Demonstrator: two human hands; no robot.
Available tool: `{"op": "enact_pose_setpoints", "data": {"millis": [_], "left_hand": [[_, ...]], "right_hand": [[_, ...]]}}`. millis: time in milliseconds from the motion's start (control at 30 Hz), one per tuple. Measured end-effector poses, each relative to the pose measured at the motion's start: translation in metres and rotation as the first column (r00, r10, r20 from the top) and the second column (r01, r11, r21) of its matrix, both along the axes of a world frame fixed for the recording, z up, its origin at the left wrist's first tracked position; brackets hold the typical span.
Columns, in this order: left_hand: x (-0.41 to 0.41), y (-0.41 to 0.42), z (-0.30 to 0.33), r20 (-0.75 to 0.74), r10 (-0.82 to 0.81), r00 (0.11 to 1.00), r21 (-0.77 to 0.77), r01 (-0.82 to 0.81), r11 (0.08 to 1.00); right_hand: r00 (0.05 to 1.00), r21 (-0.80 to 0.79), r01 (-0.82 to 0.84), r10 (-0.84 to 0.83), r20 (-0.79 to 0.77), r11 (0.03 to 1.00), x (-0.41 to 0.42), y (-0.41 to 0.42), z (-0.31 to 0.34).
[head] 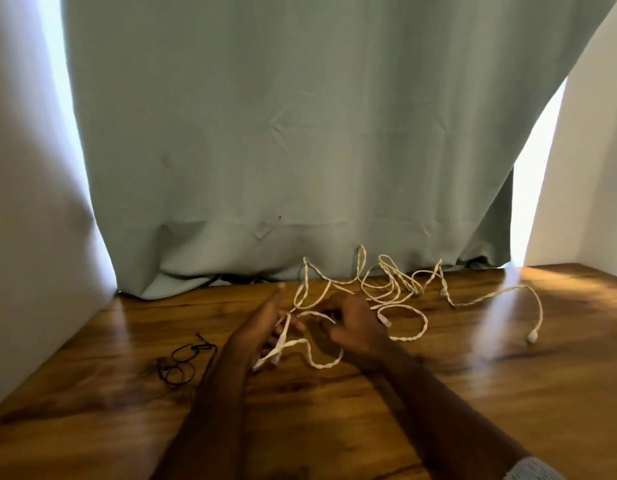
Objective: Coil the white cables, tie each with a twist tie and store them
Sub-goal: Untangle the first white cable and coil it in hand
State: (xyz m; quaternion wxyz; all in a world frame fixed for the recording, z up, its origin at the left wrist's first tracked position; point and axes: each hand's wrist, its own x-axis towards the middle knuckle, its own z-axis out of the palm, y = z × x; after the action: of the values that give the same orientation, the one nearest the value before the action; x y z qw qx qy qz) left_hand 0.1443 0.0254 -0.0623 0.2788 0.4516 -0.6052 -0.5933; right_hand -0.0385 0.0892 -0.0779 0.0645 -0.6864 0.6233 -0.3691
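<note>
No brand, label or writing can be read anywhere, and the whole view is softened by motion blur. A pale grey-green fabric curtain (283, 133) hangs across the back and bunches where it meets the glossy brown wooden table (473, 393), with bright light showing at both of its edges. On the table to the left of the arms lie thin dark wire twist ties (182, 362), looped and curled together, well apart from the cable tangle. The white braided cables (397, 289) sprawl in loose loops along the far side of the table just in front of the curtain hem, one strand trailing off to the right and ending in a small white plug (531, 338). The left hand (262, 323) stands edge-up with its fingers fairly straight, and a white cable end passes across its palm side; whether the thumb pins it cannot be told through the blur. The right hand (352, 323) is palm-down with fingers curled over a loop of the cables, just beside the left hand, though its grip is hidden.
</note>
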Motion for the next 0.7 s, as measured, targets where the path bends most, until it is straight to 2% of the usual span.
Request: {"op": "enact_pose_setpoints", "data": {"millis": [33,133,233,300,333,400,433,533,633,700], "left_hand": [[-0.003,0.003,0.002,0.054,0.031,0.998,-0.037,-0.029,0.999],[-0.013,0.008,0.006,0.059,0.150,0.987,-0.097,-0.144,0.985],[-0.021,0.014,0.009,0.188,0.187,0.964,-0.177,-0.154,0.972],[-0.027,0.013,0.006,0.270,0.200,0.942,-0.232,-0.138,0.963],[-0.030,0.012,0.003,0.311,0.216,0.926,-0.268,-0.132,0.954],[-0.032,0.013,0.001,0.409,0.261,0.875,-0.348,-0.114,0.930],[-0.032,0.012,0.000,0.448,0.291,0.846,-0.386,-0.111,0.916],[-0.031,0.005,-0.006,0.497,0.375,0.783,-0.460,-0.129,0.878],[-0.032,-0.004,-0.014,0.538,0.429,0.725,-0.505,-0.131,0.853],[-0.034,-0.007,-0.017,0.545,0.466,0.697,-0.545,-0.128,0.829]], "right_hand": [[0.999,0.015,-0.051,0.051,-0.018,0.999,-0.001,0.004,-0.001],[0.984,0.044,-0.165,0.167,-0.055,0.985,-0.004,0.012,-0.001],[0.967,0.060,-0.254,0.254,0.010,0.965,-0.002,0.014,0.006],[0.976,-0.016,-0.208,0.208,0.068,0.978,0.000,0.006,0.010],[0.988,-0.089,-0.142,0.146,0.045,0.986,0.000,-0.001,0.013],[0.991,-0.197,-0.043,0.016,-0.132,0.979,0.000,-0.018,0.020],[0.962,-0.184,-0.019,-0.032,-0.270,0.983,-0.001,-0.025,0.024],[0.782,0.056,0.175,-0.104,-0.615,0.983,0.004,-0.040,0.024],[0.666,0.014,0.236,-0.151,-0.731,0.972,0.006,-0.046,0.015],[0.713,-0.040,0.155,-0.140,-0.687,0.987,-0.002,-0.046,0.014]]}}
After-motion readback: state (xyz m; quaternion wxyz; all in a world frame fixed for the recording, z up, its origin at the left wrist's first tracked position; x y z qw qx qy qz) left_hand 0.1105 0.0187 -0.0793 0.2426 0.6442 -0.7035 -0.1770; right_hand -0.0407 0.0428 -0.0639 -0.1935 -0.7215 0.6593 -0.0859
